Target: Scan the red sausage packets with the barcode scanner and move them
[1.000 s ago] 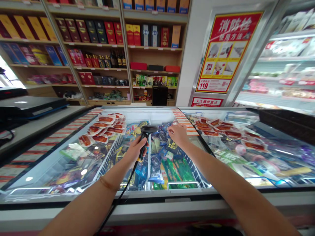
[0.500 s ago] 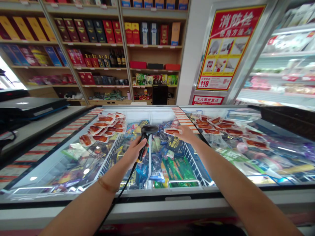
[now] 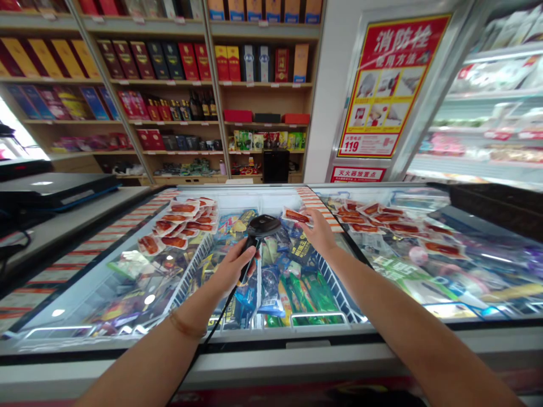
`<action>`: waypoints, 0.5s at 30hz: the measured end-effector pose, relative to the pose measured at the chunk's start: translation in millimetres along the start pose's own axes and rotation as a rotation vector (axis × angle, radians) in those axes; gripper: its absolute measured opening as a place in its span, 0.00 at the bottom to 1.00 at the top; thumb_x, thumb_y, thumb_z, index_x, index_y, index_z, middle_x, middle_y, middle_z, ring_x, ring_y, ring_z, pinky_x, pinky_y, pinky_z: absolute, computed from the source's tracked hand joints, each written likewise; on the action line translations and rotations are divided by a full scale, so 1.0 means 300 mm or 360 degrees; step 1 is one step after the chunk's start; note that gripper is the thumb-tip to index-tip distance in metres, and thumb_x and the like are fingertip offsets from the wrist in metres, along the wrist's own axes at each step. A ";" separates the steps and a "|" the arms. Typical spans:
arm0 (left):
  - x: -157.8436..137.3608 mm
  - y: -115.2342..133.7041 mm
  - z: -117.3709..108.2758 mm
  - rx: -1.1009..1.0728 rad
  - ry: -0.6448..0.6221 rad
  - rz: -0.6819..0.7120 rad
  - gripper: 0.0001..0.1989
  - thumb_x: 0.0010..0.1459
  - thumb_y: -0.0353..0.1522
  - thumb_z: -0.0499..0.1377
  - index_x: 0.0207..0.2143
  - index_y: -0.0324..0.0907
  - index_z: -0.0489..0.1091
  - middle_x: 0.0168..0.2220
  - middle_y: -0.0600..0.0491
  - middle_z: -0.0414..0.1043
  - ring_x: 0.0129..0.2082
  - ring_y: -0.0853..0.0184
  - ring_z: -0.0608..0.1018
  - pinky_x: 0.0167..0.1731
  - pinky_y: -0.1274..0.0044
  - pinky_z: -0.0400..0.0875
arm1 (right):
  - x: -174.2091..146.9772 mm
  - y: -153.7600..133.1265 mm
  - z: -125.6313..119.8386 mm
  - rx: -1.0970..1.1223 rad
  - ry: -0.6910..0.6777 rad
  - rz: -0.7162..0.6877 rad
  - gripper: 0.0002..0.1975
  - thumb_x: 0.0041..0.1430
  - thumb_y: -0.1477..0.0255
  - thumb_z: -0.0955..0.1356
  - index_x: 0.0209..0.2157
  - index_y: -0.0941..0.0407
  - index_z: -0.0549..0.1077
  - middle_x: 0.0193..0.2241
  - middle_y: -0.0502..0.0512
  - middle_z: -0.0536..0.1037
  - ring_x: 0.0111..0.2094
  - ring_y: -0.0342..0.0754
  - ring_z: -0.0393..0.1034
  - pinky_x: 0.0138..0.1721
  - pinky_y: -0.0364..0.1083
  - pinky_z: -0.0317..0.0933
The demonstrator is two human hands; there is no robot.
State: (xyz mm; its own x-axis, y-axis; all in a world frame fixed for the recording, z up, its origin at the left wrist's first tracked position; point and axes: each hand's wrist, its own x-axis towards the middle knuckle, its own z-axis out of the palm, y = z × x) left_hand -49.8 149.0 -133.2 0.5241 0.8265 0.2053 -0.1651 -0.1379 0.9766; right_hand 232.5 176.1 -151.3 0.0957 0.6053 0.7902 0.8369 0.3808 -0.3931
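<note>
My left hand (image 3: 237, 263) is wrapped round the handle of a black barcode scanner (image 3: 263, 226), whose cable runs down past my wrist. The scanner's head points toward a small clear vacuum pack of reddish-brown meat (image 3: 296, 215). That pack is pinched in the fingers of my right hand (image 3: 317, 229), above the open middle of a chest freezer (image 3: 271, 343). Similar packs lie in a pile (image 3: 186, 217) on the left glass lid and in another group (image 3: 390, 221) on the right glass lid.
White wire baskets (image 3: 333, 282) inside the freezer hold colourful wrapped goods. A counter with a black flat device (image 3: 55, 189) stands at the left. Shelves of boxed goods (image 3: 169, 59) and a red fire-hydrant poster (image 3: 392, 85) are behind. A dark ledge (image 3: 496, 209) lies at the right.
My right hand has raised the meat pack slightly and tilted it. The scanner in my left hand has turned its head toward the pack and moved a little right.
</note>
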 end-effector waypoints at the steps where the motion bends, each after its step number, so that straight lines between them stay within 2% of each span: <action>1: -0.001 0.000 -0.001 -0.0001 -0.0001 -0.0002 0.21 0.53 0.48 0.61 0.37 0.40 0.66 0.29 0.55 0.68 0.16 0.77 0.67 0.15 0.81 0.54 | -0.001 -0.003 0.000 -0.0007 0.0011 -0.0007 0.09 0.58 0.70 0.66 0.41 0.54 0.68 0.40 0.59 0.74 0.44 0.55 0.70 0.48 0.54 0.64; 15: -0.005 0.006 -0.001 -0.0006 0.0000 -0.0013 0.20 0.53 0.47 0.62 0.36 0.40 0.67 0.30 0.54 0.69 0.16 0.77 0.67 0.16 0.80 0.55 | -0.004 -0.011 -0.001 -0.0096 -0.0050 0.0014 0.10 0.60 0.69 0.65 0.43 0.54 0.68 0.42 0.60 0.74 0.47 0.55 0.68 0.50 0.53 0.63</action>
State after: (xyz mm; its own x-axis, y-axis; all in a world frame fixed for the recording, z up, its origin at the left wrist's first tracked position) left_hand -51.1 147.7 -131.8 0.5254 0.8276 0.1975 -0.1639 -0.1293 0.9780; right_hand 229.7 173.9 -150.9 0.0871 0.6302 0.7715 0.8673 0.3330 -0.3700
